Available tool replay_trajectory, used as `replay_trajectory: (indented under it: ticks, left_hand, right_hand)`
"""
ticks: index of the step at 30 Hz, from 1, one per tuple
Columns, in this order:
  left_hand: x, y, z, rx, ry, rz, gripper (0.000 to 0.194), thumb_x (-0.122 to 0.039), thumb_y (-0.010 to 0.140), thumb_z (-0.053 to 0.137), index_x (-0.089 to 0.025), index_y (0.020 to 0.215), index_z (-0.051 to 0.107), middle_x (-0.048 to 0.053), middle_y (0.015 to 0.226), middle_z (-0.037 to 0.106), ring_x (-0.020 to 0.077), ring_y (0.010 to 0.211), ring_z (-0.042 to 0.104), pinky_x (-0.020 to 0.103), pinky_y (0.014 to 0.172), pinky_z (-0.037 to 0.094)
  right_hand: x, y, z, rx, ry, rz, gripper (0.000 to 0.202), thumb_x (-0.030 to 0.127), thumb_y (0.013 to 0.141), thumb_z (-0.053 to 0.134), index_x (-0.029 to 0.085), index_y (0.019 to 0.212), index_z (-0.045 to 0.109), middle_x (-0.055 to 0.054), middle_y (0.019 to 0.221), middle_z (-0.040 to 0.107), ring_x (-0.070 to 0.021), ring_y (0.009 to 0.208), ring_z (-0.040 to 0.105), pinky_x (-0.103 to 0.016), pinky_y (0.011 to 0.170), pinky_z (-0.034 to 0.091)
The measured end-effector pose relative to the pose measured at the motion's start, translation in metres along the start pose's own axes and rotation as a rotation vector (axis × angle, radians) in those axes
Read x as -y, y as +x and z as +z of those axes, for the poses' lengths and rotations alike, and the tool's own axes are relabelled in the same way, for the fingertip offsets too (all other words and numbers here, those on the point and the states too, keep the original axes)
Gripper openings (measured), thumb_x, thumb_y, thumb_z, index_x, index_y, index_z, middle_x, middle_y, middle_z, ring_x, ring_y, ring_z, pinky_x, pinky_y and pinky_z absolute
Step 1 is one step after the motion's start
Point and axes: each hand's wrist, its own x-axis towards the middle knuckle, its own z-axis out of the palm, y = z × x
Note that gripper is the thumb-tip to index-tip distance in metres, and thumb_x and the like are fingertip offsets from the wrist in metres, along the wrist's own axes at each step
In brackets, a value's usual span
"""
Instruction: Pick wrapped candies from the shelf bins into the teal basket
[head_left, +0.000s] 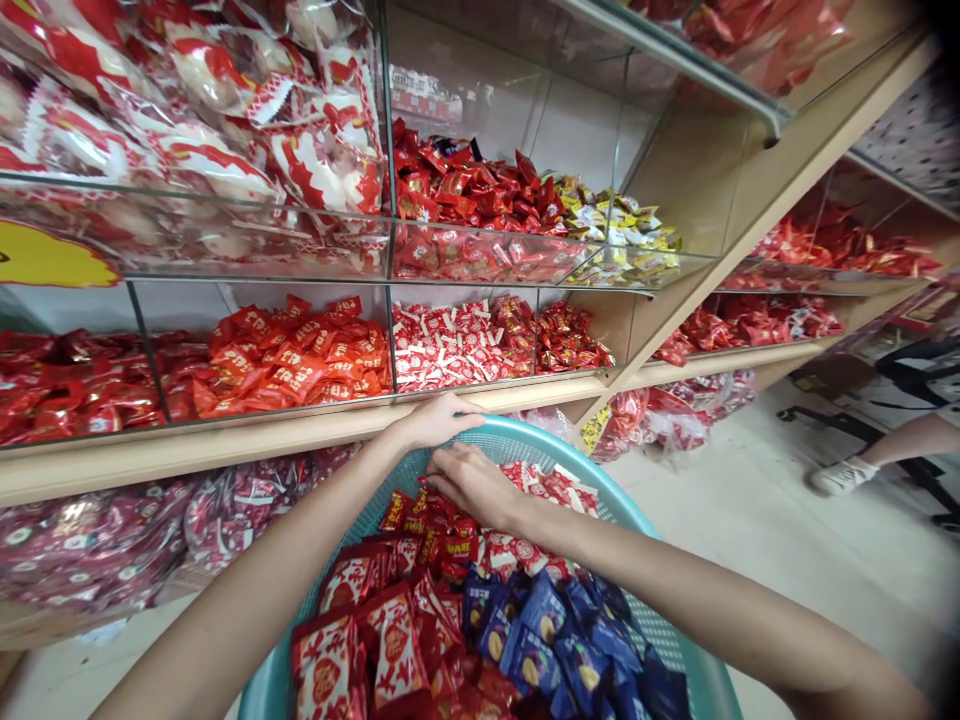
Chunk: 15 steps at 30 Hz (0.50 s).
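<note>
Now, left hand (437, 420) at curved rim (540, 435) of perforated plastic basket (268, 680), right hand (474, 485) curled over glossy packets (459, 550), can't tell either grip.

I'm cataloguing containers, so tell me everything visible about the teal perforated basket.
The teal, round-rimmed, perforated basket, apparently plastic, is open side up near the beige shelf edge; its near rim is out of frame, its underside hidden. Shiny red, red-and-white and dark-blue wrapped packets lie inside. The left hand seems on its far rim; the right hand reaches inside.
</note>
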Motion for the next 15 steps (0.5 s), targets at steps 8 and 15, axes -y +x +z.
replay_trajectory:
  ticks: [8, 15]
  left_hand:
    - [-0.002, -0.001, -0.001, -0.020, 0.039, -0.024, 0.041, -0.043, 0.080, 0.049, -0.016, 0.107, 0.065, 0.004, 0.102, 0.068, 0.0208, 0.089, 0.059, 0.025, 0.079, 0.045]
    - [-0.008, -0.003, -0.002, -0.019, 0.019, -0.010, 0.039, -0.040, 0.081, 0.047, -0.014, 0.102, 0.067, 0.004, 0.102, 0.068, 0.0210, 0.089, 0.059, 0.026, 0.078, 0.045]
  right_hand:
    - [0.015, 0.014, 0.021, 0.077, -0.346, -0.267, 0.011, 0.017, 0.087, 0.042, 0.017, 0.092, 0.051, -0.005, 0.085, 0.056, -0.0176, 0.085, 0.049, -0.030, 0.070, 0.038]
    - [0.022, 0.018, 0.027, 0.116, -0.423, -0.436, 0.015, 0.021, 0.088, 0.040, 0.020, 0.100, 0.049, -0.005, 0.099, 0.051, -0.0163, 0.085, 0.051, -0.029, 0.066, 0.041]
